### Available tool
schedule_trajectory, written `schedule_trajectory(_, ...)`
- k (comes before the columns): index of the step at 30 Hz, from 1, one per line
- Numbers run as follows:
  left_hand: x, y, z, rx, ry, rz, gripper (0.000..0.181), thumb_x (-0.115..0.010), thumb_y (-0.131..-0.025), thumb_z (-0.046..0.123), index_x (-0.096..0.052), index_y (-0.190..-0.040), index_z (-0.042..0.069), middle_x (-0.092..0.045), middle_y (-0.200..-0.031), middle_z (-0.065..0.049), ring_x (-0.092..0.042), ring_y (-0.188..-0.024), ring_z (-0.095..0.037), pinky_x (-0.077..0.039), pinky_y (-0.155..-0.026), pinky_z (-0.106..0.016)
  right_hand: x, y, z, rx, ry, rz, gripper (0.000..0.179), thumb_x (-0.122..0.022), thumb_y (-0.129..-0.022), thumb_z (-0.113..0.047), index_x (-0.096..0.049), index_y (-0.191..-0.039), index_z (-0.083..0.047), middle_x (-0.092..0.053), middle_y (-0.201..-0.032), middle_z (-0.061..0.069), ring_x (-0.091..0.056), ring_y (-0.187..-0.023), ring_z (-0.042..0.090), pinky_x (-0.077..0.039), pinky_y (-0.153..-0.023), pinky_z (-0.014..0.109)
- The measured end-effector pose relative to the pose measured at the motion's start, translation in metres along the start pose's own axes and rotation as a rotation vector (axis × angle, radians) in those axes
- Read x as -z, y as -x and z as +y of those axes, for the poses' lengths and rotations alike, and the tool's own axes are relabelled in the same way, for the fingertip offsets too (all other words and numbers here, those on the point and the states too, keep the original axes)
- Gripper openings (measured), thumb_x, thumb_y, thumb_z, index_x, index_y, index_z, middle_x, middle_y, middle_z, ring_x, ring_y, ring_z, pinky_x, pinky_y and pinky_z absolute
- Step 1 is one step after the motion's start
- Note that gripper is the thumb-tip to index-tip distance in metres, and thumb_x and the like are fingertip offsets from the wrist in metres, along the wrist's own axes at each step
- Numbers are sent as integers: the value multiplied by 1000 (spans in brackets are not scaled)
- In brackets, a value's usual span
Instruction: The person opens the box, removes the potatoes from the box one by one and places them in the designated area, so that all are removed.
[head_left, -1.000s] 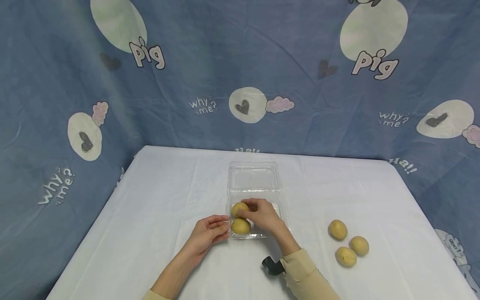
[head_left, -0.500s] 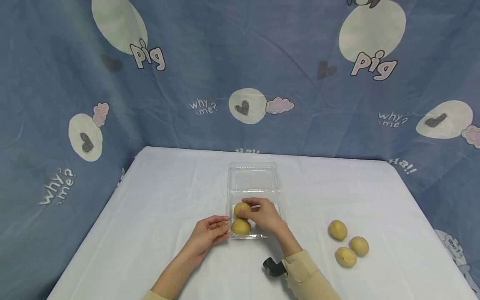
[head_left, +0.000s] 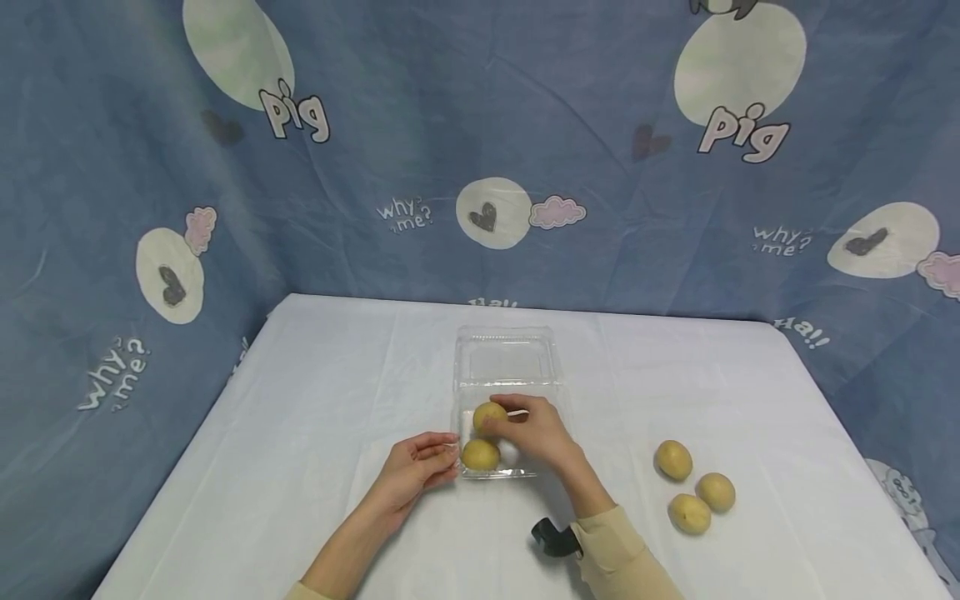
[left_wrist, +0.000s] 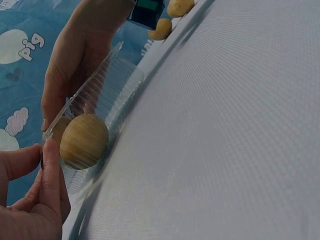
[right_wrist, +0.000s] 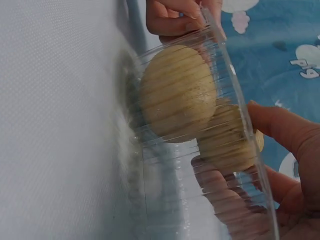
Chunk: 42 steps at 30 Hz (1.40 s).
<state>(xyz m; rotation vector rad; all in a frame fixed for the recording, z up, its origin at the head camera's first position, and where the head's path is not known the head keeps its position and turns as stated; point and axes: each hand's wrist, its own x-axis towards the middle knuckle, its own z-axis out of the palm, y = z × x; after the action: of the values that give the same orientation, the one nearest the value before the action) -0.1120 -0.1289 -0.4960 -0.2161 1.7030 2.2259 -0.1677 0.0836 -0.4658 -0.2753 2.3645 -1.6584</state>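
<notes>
And the right hand (head_left: pixel 536 429), pinching 1 potato (head_left: pixel 487 412), has edged it away from the left hand (head_left: pixel 422 468), which grips the clear plastic clamshell (head_left: pixel 505 360); placement looks unsettled!

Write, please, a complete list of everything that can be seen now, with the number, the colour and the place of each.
Tablecloth: 1, white, under the items
Printed backdrop: 1, blue with pale, pink and grey prints, behind and beside the tablecloth
Hinged plastic container: 1, clear, near the middle, lid open on the far side
Nearer potato: 1, yellow, in the container's near left corner
Farther potato: 1, yellow, just behind the nearer potato
Loose potatoes: 3, yellow, on the tablecloth at right
Wrist device: 1, black, at the right cuff
Sleeves: 2, beige, at the bottom edge
Left hand: 1, bare, pinching the container's left edge
Right hand: 1, bare, gripping the farther potato
</notes>
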Motion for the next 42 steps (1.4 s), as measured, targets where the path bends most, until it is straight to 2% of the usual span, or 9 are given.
schedule_trajectory(9, 3, 0, -2, 2, -4, -11, 44, -69, -90, 3, -50, -125, -16, -62, -95, -9, -65, -83, -16, -58, -80, -28, 4, 6, 2, 4, -10, 6, 49, -78, -82, -26, -66, -123, -2, -69, -111, 8, -68, -94, 21, -56, -82, 33)
schedule_trajectory(18, 0, 1, 1, 1, -11, 8, 41, -68, -90, 1, -51, -124, -15, -62, -95, -8, -64, -83, -15, -59, -80, -27, 7, 12, -2, -5, -13, 26, 46, -78, -82, -24, -67, -122, -3, -70, -110, 8, -68, -93, 21, -56, -82, 33)
schedule_trajectory(28, 1, 0, -2, -14, 0, -16, 43, -69, -90, 2, -50, -124, -16, -62, -94, -8, -65, -82, -15, -59, -79, -27, 10, 22, -3, -1, -4, 9, 47, -78, -83, -23, -67, -123, -3, -68, -113, 8, -67, -95, 24, -57, -78, 30)
schedule_trajectory(37, 0, 0, -2, -4, -2, -6, 42, -68, -90, 1, -50, -124, -16, -62, -95, -8, -64, -83, -15, -59, -80, -27, 13, 28, -4, 24, 13, 23, 47, -78, -82, -23, -67, -122, -1, -68, -113, 10, -67, -96, 28, -57, -76, 29)
schedule_trajectory(42, 0, 0, 0, -1, -2, 5, 42, -68, -90, 0, -51, -124, -15, -63, -95, -8, -64, -83, -15, -58, -81, -27, 14, 31, -5, 13, 17, 34, 46, -79, -82, -24, -68, -121, -3, -68, -111, 8, -67, -95, 25, -57, -76, 29)
